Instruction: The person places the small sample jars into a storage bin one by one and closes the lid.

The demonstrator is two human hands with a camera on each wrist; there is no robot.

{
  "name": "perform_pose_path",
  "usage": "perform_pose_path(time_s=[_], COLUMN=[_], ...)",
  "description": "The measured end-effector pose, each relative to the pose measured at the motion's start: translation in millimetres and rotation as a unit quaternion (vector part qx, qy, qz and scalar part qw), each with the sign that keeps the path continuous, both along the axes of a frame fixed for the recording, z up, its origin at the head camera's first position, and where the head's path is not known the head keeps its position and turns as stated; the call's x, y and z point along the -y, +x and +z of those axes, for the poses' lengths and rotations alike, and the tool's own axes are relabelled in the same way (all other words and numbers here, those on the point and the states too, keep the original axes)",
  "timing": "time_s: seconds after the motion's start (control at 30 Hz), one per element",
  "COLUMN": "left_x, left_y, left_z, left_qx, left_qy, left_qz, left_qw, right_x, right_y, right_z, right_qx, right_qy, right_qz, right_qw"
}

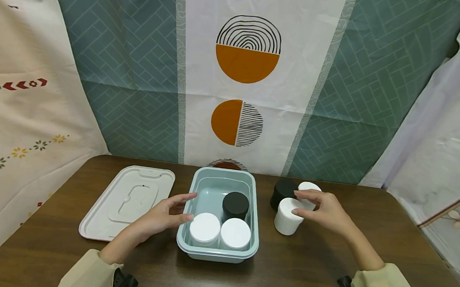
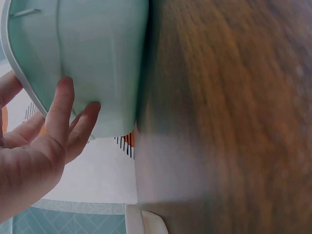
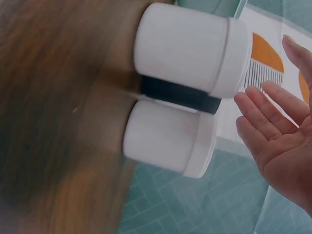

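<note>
Head view. Worktop, wooden, one. Tub, pale blue, one: contains two white jars, one black jar; may skid if nudged by left grip, fingers spread at its rim. Right grip: thumb and fingers parted near front white jar, right of the tub; an off-centre grasp could topple it against the rear black jar.

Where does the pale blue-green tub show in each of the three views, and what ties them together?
Head: tub low, near the middle.
Left wrist: its outer wall fills the upper left.
Right wrist: only a piece, at the top edge, above the upper white jar.
Shared landmark: the white cloth panel with orange-and-striped prints.
</note>
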State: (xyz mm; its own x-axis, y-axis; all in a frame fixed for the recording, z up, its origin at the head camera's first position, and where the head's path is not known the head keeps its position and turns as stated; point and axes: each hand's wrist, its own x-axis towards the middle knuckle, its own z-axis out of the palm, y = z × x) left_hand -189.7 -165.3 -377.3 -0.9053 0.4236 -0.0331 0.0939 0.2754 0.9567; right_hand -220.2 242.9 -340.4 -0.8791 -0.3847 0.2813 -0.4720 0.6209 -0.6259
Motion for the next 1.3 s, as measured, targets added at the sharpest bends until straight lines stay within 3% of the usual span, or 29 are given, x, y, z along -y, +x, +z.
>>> perform_pose_path(time_s=[0.5,0.87,1.03,1.3], left_x=[0,-1,-2,0], left_y=[0.5,-0.1,0.0,0.5], left_z=[0.7,1.0,0.8,1.7], left_qx=[-0.002,0.001,-0.004,-0.002], left_qy=[-0.005,-0.004,-0.006,-0.012], left_qz=[0.001,0.002,0.000,0.008], left_qw=[1.0000,1.0000,1.0000,0.9999], right_x=[-7,-3,-4,0], right_y=[-4.4,-4.2,1.5,7.9], right_z=[-23.3,-26.4,-19.8,8.7], right_qx=[-0.020,-0.042,-0.049,-0.061], right_qy=[0.020,0.014,0.011,-0.003], right_qz=[-0.004,-0.020,-0.026,-0.013], right_qw=[1.000,0.999,0.998,0.998])
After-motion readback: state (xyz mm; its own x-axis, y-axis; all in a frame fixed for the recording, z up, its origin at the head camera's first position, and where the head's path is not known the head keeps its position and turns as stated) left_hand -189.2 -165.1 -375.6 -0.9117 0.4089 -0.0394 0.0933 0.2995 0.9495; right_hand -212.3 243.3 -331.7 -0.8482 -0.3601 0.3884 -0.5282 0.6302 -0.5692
